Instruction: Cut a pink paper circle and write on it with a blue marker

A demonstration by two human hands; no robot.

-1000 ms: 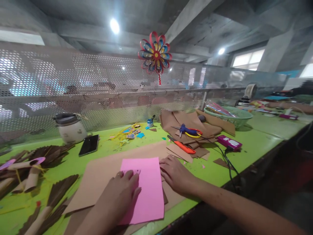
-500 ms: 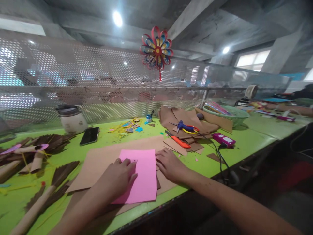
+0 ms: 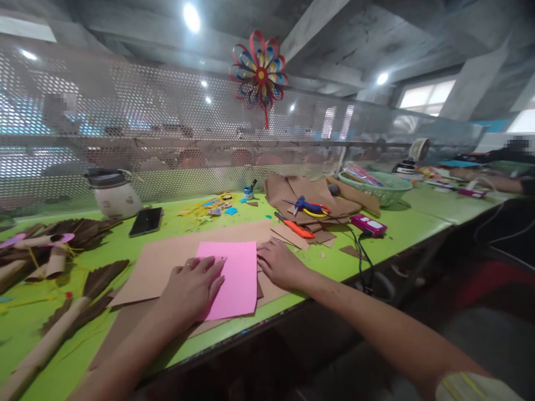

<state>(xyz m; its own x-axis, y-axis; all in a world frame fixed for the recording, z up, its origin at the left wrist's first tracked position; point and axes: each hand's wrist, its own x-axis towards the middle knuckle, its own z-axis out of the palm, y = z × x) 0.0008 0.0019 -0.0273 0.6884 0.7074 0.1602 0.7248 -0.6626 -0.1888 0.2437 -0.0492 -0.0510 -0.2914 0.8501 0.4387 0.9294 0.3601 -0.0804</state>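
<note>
A pink paper sheet (image 3: 236,284) lies over brown paper sheets (image 3: 154,262) at the front of the green table. My left hand (image 3: 194,284) rests palm down across the pink sheet's left side, fingers spread, with a ring on one finger. A small dark mark shows on the sheet near its fingertips. At the sheet's right edge is my right hand (image 3: 280,262), palm down, its loosely bent fingertips touching or just beside the edge; nothing is visibly held in it. The undersides of both hands are hidden.
Pliers (image 3: 309,207) and an orange-handled cutter (image 3: 298,227) lie by stacked brown paper (image 3: 292,189). A purple device (image 3: 368,225) trails a black cable over the table edge. Phone (image 3: 145,221), jug (image 3: 115,195), glue jar (image 3: 248,192) and green basket (image 3: 388,192) stand around. Brown paper crafts (image 3: 79,303) crowd the left.
The camera view has shifted slightly, so everything sits a little higher and further left. Both hands keep about the same places on and beside the pink sheet.
</note>
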